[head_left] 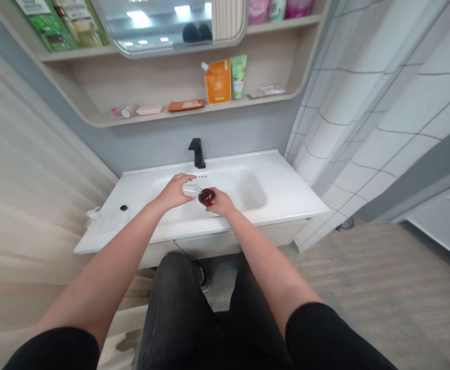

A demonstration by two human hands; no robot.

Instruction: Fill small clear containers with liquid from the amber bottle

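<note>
Curtain (28,169) in pale beige, filling most of the nine o'clock side; toward two o'clock, a white tiled wall (413,123). At twelve, an open shelf unit (155,72). Below that, a white surface (294,203) with a shallow basin (251,191) sunk into it, and higher up, at eleven to twelve, a round-cornered mirror (163,23).

Over the basin, near the centre, two bare hands, both busy and close together: left hand (174,191) grasping at nine o'clock, right hand (221,203) grasping at three. At twelve from them, a black tap (198,154). Farther up, on the lower shelf, an orange pouch (219,85), with a green tube (239,77) beside it at three o'clock.

In the right hand, an amber bottle (207,197); in the left, a clear container (190,190), tipped sideways toward the bottle (touching or only nearly so, impossible to tell). Smallest, on the surface at nine o'clock from the left hand, a dark round piece (124,207).
</note>
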